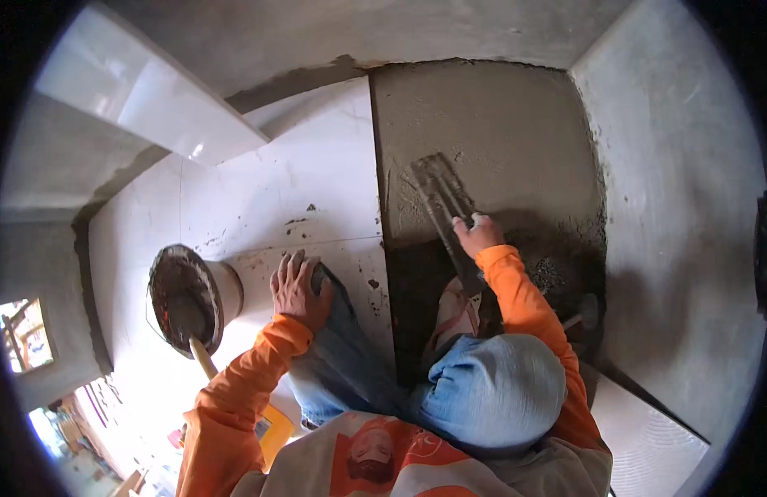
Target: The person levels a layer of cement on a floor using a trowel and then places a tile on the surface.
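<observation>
My right hand (pixel 481 236) grips a long rectangular plastering trowel (pixel 437 184), its plate smeared with grey mortar. The trowel lies slantwise over a smoothed bed of wet mortar (pixel 508 124), its near end reaching over darker, rougher ground. My left hand (pixel 300 290) rests on my bent knee with its fingers stretched out and nothing in them. Left of the mortar bed lie large white floor tiles (pixel 317 186), specked with crumbs of mortar. A tilted, mortar-stained bucket (pixel 227 290) is near my left hand, with a wooden handle (pixel 203 358) at its mouth.
At the upper left a long pale slab (pixel 151 99) juts over the tiles. Grey plastered walls (pixel 682 166) close in the far side and the right. A tile with a ridged surface (pixel 653 447) is at the lower right. Something yellow (pixel 275 432) lies by my left forearm.
</observation>
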Available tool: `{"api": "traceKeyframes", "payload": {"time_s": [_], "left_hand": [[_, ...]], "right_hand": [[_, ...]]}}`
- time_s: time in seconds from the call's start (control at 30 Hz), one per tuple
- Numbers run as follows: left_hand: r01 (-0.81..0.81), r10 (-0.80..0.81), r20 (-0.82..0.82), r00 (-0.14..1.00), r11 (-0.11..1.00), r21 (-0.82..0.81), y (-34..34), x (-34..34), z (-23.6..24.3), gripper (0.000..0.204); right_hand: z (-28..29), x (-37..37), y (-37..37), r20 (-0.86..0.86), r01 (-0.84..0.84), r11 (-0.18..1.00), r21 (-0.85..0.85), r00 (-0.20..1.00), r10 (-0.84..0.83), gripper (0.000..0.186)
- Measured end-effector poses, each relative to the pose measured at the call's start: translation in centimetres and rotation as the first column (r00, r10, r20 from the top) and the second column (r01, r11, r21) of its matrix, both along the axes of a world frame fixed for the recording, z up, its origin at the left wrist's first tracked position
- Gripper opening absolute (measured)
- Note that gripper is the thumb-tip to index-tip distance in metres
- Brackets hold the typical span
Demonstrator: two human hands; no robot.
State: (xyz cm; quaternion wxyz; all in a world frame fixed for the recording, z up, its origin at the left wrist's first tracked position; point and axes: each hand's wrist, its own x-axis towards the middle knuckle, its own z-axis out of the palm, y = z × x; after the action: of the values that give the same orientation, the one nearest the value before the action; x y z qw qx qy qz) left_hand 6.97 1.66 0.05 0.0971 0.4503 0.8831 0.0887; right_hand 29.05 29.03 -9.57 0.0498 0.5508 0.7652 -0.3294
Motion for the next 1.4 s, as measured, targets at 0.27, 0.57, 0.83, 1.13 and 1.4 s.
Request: {"api": "traceKeyframes", "payload": {"time_s": [0.27,0.57,0.83,1.13,1.4], "left_hand": [[-0.038,0.037,0.022,0.999,0.999,0.028,-1.6,-0.2,-0.2,0.047],[0.0,0.0,-0.006,1.0,1.0,-0.028,0.4,-0.4,-0.1,0.044],[-0.03,0.027,-0.044,0.999,0.996,-0.089,0.9,-0.8,-1.0,0.04],[0.033,-0.036,-0.008,0.999,0.969,-0.245,5.0,-0.4,-1.6,0.043],[0.05,-0.056,-0.027,0.998,0.983,-0.179,4.3,-0.5,-1.8,0.043]], "right_hand": [[2.2,3.8,-1.4,0.113,-0.354,0.935,0.029,0.93,0.349,0.06],[3.0,0.3,11.7,0.302,-0.682,0.699,0.214,0.727,0.617,0.045],[1.8,-5.3,16.3,0.158,-0.537,0.831,0.143,0.842,0.517,0.052],[0.6,-3.0,10.5,0.106,-0.744,0.666,0.046,0.667,0.738,0.038],[0.7,-11.2,17.9,0.231,-0.672,0.722,0.164,0.738,0.634,0.056]]}}
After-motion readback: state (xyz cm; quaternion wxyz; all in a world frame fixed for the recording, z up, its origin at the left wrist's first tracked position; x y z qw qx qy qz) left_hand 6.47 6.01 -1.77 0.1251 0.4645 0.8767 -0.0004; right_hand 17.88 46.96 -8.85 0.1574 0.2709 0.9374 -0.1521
